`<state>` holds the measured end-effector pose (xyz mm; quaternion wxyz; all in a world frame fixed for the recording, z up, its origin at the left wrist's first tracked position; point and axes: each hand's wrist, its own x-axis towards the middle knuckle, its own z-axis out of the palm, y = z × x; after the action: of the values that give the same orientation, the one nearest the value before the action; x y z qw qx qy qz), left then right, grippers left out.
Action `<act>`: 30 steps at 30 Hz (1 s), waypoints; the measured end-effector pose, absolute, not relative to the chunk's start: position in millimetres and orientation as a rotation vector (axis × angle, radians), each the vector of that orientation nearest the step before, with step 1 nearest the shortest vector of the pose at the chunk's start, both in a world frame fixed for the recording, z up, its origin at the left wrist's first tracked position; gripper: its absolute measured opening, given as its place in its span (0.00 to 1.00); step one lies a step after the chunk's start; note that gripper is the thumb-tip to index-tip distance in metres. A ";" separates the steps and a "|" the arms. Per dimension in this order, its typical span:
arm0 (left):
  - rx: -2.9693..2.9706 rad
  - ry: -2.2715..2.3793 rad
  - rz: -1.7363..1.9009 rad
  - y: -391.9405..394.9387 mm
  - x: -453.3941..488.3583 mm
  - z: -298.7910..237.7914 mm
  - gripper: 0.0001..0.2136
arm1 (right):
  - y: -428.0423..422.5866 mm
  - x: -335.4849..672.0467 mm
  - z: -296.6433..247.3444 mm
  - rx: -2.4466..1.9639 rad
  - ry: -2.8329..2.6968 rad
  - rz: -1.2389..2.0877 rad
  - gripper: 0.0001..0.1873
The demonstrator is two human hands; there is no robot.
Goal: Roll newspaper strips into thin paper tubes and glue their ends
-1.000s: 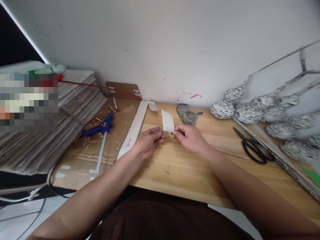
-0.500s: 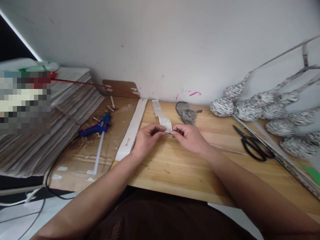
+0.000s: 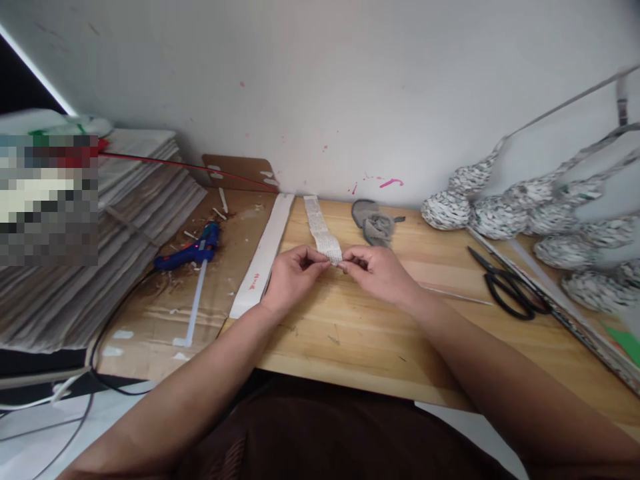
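Note:
A narrow strip of printed paper [image 3: 321,230] lies on the wooden table [image 3: 350,333], running from the wall toward me. My left hand [image 3: 293,277] and my right hand [image 3: 380,273] both pinch its near end, fingertips almost touching each other. A thin metal wire [image 3: 457,297] lies on the table just right of my right hand.
A blue glue gun [image 3: 190,252] with a glue stick rests on cardboard [image 3: 165,313] at left, beside a stack of newspapers [image 3: 125,220]. A long white strip [image 3: 263,257], grey scraps [image 3: 375,225], black scissors [image 3: 505,287] and several wrapped paper balls [image 3: 480,217] on sticks lie around.
The paper strip, raised and curled a second ago, now lies flat. My left hand closed in and took hold of its near end beside my right hand.

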<state>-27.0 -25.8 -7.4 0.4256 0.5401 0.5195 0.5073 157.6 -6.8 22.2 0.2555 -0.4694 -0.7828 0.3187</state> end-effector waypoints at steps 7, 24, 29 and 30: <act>1.043 1.157 1.302 -24.1 -26.3 -12.2 0.14 | -7.2 156.3 22.8 -1.270 -2.107 0.906 0.09; 1.432 1.189 1.209 -30.0 -33.4 -0.9 0.06 | -9.3 157.1 27.5 -1.297 -2.073 0.857 0.10; 1.509 1.298 1.288 -31.0 -28.5 -3.8 0.05 | -12.3 155.1 30.0 -1.278 -2.081 0.836 0.09; 1.522 1.311 1.300 -31.2 -28.1 -3.8 0.05 | -12.4 155.0 29.6 -1.273 -2.078 0.837 0.09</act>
<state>-28.1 -31.2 -3.8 0.3658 0.5919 0.5099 0.5058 155.0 -12.4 29.6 0.2788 -0.4747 -0.7744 0.3119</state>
